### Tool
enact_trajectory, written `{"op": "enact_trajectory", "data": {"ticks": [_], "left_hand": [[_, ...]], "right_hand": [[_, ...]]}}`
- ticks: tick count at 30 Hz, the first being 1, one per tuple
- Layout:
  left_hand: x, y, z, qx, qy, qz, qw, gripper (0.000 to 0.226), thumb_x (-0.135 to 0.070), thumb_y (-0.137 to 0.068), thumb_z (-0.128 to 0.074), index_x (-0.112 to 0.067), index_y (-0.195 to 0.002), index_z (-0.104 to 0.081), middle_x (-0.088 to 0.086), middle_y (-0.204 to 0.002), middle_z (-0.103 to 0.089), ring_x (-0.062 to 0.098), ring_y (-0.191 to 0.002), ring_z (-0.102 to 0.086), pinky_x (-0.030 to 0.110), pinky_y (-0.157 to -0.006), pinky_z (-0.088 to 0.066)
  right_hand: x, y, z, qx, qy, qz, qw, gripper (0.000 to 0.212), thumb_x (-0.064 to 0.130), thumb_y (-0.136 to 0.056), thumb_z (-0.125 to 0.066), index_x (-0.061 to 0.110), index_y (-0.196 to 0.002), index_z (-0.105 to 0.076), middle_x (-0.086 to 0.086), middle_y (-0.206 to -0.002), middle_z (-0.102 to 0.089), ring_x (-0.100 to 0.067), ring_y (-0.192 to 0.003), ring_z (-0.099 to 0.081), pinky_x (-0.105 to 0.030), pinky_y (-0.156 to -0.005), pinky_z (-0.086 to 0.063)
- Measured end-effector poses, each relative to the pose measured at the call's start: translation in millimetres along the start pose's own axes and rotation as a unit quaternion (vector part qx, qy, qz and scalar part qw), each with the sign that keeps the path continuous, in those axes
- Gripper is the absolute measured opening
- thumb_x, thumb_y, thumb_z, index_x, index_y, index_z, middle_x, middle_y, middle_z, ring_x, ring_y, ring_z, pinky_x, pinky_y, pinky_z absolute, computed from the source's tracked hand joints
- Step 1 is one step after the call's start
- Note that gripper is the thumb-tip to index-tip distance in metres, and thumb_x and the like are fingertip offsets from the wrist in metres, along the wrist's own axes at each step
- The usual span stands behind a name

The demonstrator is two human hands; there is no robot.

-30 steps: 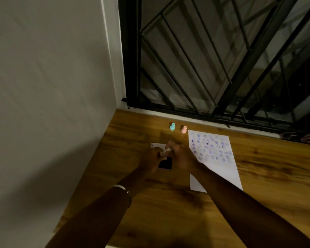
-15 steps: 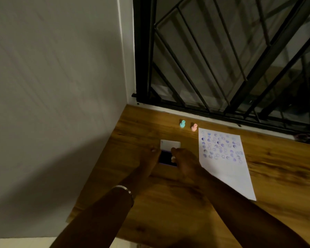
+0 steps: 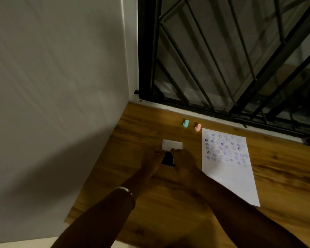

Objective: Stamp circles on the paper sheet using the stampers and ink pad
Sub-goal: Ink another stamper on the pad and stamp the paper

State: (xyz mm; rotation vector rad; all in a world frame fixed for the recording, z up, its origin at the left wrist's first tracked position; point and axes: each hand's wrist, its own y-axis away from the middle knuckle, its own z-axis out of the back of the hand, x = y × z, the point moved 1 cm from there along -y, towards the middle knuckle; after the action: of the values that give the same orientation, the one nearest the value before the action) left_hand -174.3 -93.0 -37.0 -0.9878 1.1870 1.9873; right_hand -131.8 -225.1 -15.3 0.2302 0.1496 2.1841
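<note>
The ink pad lies on the wooden table with its dark ink face up, and its white lid is folded open behind it. My left hand grips the pad's left edge and my right hand grips its right edge. The white paper sheet lies to the right, its upper half covered with several purple round stamps. A teal stamper and a pink stamper stand upright behind the pad, apart from both hands.
The wooden table sits in a corner. A grey wall runs along its left side, and a black window grille stands behind it. A metal bangle is on my left wrist.
The white lid, held up between my hands a second ago, now lies flat behind the pad. Both hands have settled lower at the pad's sides.
</note>
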Motion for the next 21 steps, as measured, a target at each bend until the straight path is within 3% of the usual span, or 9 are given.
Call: {"op": "enact_trajectory", "data": {"ticks": [2,5,7,9,12,14,16,18,21], "left_hand": [[-2.1,1.8,0.8,0.008,0.023,0.015,1.000,0.028,-0.029,-0.094,-0.054,-0.018,-0.069,-0.055,0.005,-0.083,-0.060,0.029,-0.092,-0.061,0.036,-0.080,-0.050],[-7.5,5.9,3.2,0.019,0.066,0.032,0.997,0.020,-0.025,-0.096,-0.053,-0.019,-0.076,-0.055,0.003,-0.084,-0.056,0.031,-0.097,-0.060,0.045,-0.091,-0.052],[-10.4,8.8,5.4,0.014,0.086,0.026,0.996,0.015,-0.023,-0.096,-0.053,-0.014,-0.085,-0.058,0.006,-0.085,-0.056,0.025,-0.083,-0.059,0.038,-0.074,-0.052],[-15.0,10.8,6.8,0.006,0.091,0.009,0.996,0.020,-0.021,-0.097,-0.051,-0.016,-0.079,-0.056,0.002,-0.076,-0.054,0.016,-0.066,-0.052,0.028,-0.060,-0.045],[-26.5,12.3,3.4,0.009,0.092,-0.001,0.996,0.018,-0.018,-0.098,-0.048,-0.015,-0.082,-0.056,0.004,-0.076,-0.053,0.014,-0.063,-0.049,0.026,-0.058,-0.042],[-36.2,13.1,-3.9,0.019,0.053,-0.011,0.998,0.020,-0.021,-0.097,-0.048,-0.006,-0.102,-0.061,0.012,-0.088,-0.058,0.021,-0.073,-0.056,0.032,-0.067,-0.048],[-45.2,13.5,-15.8,0.011,0.006,-0.023,1.000,0.028,-0.020,-0.095,-0.050,-0.001,-0.112,-0.061,0.018,-0.108,-0.062,0.033,-0.097,-0.061,0.040,-0.087,-0.050],[-52.1,16.7,-32.0,0.016,-0.034,-0.058,0.998,0.026,-0.019,-0.094,-0.050,-0.002,-0.107,-0.065,0.016,-0.118,-0.062,0.033,-0.109,-0.058,0.041,-0.096,-0.048],[-59.2,27.6,-58.7,0.051,-0.130,-0.130,0.982,0.025,-0.026,-0.095,-0.049,-0.012,-0.101,-0.068,0.008,-0.114,-0.067,0.024,-0.107,-0.060,0.033,-0.092,-0.047]], "right_hand": [[-1.2,0.6,2.7,0.012,-0.004,0.007,1.000,0.044,0.021,-0.091,-0.059,0.015,-0.132,-0.047,-0.012,-0.125,-0.061,-0.032,-0.115,-0.058,-0.041,-0.096,-0.048],[-4.7,2.9,12.4,0.024,-0.029,0.021,0.999,0.043,0.029,-0.089,-0.059,0.017,-0.129,-0.048,-0.011,-0.120,-0.064,-0.028,-0.107,-0.062,-0.039,-0.093,-0.050],[-5.8,4.9,15.7,0.025,-0.024,0.017,0.999,0.045,0.031,-0.088,-0.061,0.016,-0.129,-0.047,-0.011,-0.120,-0.064,-0.028,-0.107,-0.062,-0.040,-0.094,-0.050],[-7.7,8.4,17.4,0.013,-0.026,0.011,1.000,0.041,0.028,-0.088,-0.061,0.015,-0.125,-0.050,-0.010,-0.118,-0.065,-0.030,-0.107,-0.062,-0.038,-0.091,-0.050],[-18.3,18.2,22.0,-0.045,-0.097,-0.011,0.994,0.020,0.022,-0.088,-0.061,0.016,-0.107,-0.058,-0.008,-0.105,-0.069,-0.026,-0.099,-0.065,-0.033,-0.081,-0.051],[-28.8,23.5,27.1,-0.089,-0.083,-0.004,0.993,0.019,0.021,-0.086,-0.066,0.016,-0.104,-0.061,-0.008,-0.105,-0.070,-0.023,-0.097,-0.067,-0.032,-0.082,-0.053],[-42.4,29.1,33.5,-0.084,-0.061,-0.037,0.994,0.016,0.020,-0.090,-0.062,0.016,-0.105,-0.063,-0.009,-0.108,-0.070,-0.024,-0.100,-0.067,-0.034,-0.088,-0.053],[-60.1,33.7,37.0,-0.058,-0.035,-0.075,0.995,0.018,0.022,-0.093,-0.059,0.016,-0.109,-0.064,-0.009,-0.111,-0.069,-0.025,-0.101,-0.066,-0.034,-0.089,-0.051],[-86.8,47.5,37.8,-0.056,-0.010,-0.106,0.993,0.024,0.023,-0.092,-0.058,0.017,-0.115,-0.058,-0.008,-0.110,-0.069,-0.024,-0.099,-0.066,-0.034,-0.084,-0.051]]}}
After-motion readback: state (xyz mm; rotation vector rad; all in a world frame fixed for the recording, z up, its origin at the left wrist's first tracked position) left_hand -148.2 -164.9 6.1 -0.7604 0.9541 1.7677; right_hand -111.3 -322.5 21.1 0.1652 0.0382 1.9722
